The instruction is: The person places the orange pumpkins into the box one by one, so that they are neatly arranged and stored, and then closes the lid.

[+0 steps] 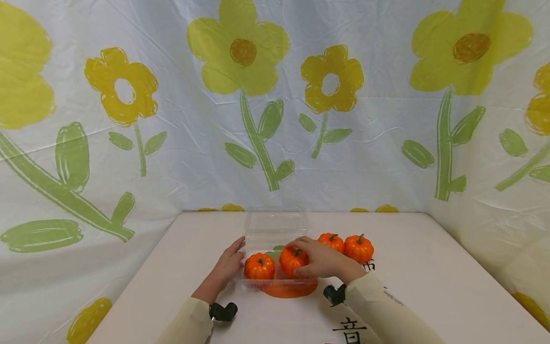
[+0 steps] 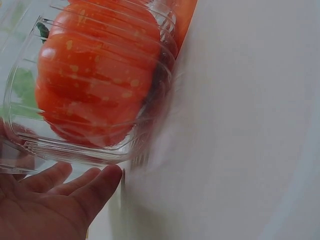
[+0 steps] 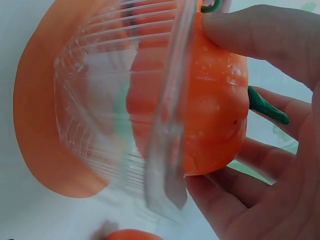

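A clear plastic box [image 1: 279,282] with its lid [image 1: 275,222] raised at the back stands mid-table. One orange pumpkin [image 1: 259,266] sits in its left part, and shows through the ribbed wall in the left wrist view [image 2: 100,75]. My left hand [image 1: 227,267] rests its fingers against the box's left side, fingers relaxed [image 2: 55,205]. With thumb and fingers curled round it, my right hand [image 1: 324,260] grips a second pumpkin [image 1: 293,261] at the box's right part. In the right wrist view that pumpkin [image 3: 215,110] is partly inside the wall, its green stem toward my palm [image 3: 280,170].
Two more pumpkins [image 1: 331,242] [image 1: 358,248] lie right of the box, behind my right hand. The tablecloth [image 1: 429,286] carries black characters and an orange print. A flower-patterned curtain [image 1: 365,177] hangs behind and at both sides.
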`<state>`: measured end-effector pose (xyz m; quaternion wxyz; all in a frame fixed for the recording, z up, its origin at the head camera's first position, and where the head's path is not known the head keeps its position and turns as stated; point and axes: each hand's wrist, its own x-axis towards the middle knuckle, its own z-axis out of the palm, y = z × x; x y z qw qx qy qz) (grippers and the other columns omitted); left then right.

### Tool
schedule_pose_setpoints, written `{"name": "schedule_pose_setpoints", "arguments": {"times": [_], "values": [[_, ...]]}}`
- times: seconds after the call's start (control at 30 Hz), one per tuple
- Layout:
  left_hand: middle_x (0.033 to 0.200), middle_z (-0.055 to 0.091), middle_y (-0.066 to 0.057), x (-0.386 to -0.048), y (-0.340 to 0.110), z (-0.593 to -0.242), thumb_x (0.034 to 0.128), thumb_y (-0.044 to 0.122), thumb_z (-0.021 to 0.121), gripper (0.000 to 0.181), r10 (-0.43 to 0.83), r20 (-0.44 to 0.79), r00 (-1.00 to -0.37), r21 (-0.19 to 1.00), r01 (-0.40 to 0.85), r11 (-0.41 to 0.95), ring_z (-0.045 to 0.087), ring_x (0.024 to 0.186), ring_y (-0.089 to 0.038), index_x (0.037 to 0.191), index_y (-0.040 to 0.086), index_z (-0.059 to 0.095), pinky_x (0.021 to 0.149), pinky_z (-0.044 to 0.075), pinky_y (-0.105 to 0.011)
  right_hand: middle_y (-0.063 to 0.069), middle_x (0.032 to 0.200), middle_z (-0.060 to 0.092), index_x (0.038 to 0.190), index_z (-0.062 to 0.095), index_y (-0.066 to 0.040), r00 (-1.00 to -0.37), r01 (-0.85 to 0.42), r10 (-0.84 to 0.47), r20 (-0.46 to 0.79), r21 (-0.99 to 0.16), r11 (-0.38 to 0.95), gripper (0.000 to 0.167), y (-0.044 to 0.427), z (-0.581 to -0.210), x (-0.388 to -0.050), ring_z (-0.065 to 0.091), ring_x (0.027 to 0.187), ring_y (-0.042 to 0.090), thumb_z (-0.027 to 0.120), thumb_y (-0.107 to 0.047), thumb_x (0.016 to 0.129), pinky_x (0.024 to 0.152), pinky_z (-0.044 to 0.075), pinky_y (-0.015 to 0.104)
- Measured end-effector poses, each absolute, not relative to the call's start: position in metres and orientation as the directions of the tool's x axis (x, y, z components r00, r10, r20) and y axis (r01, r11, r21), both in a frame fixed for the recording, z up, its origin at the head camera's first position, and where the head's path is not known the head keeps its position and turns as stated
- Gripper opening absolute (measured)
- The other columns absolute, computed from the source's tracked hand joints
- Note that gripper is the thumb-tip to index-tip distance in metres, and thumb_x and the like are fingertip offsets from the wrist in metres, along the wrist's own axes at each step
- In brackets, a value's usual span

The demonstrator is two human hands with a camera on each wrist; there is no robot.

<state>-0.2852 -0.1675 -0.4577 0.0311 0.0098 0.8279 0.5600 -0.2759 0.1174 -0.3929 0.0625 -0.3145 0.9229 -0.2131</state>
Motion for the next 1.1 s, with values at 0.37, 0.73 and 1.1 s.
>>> {"name": "schedule_pose_setpoints", "arguments": {"times": [0.37,0.73,1.1], "values": [[0.154,0.036,-0.018,-0.286,-0.169,-0.458,0.0979,0.012,0.038,0.055,0.052,-0.027,-0.998,0.925,-0.005,0.38,0.043,0.133,-0.038,0.153,0.011,0.029,0.102,0.046,-0.052,0.001,0.143,0.049,0.135,0.054,-0.024,-0.799,-0.545,-0.601,-0.022,-0.396,0.739,0.057,0.11,-0.397,-0.276,0.05,0.127,0.027,0.072,-0.036,0.081,0.103,0.045,0.054],[0.154,0.036,-0.017,-0.287,-0.169,-0.46,0.0977,0.013,0.038,0.056,0.05,-0.029,-0.998,0.923,-0.008,0.384,0.04,0.136,-0.04,0.153,0.012,0.029,0.104,0.043,-0.055,-0.001,0.146,0.049,0.137,0.053,-0.025,-0.784,-0.563,-0.618,-0.054,-0.356,0.746,0.058,0.108,-0.401,-0.278,0.044,0.135,0.025,0.068,-0.033,0.082,0.108,0.041,0.053],[0.154,0.037,-0.018,-0.288,-0.168,-0.461,0.0978,0.012,0.038,0.055,0.044,-0.02,-0.999,0.923,-0.001,0.385,0.045,0.132,-0.038,0.152,0.011,0.03,0.101,0.047,-0.051,-0.005,0.142,0.052,0.133,0.054,-0.029,-0.775,-0.559,-0.625,-0.093,-0.363,0.746,0.054,0.107,-0.403,-0.282,0.048,0.129,0.021,0.068,-0.033,0.081,0.108,0.042,0.05]]}}
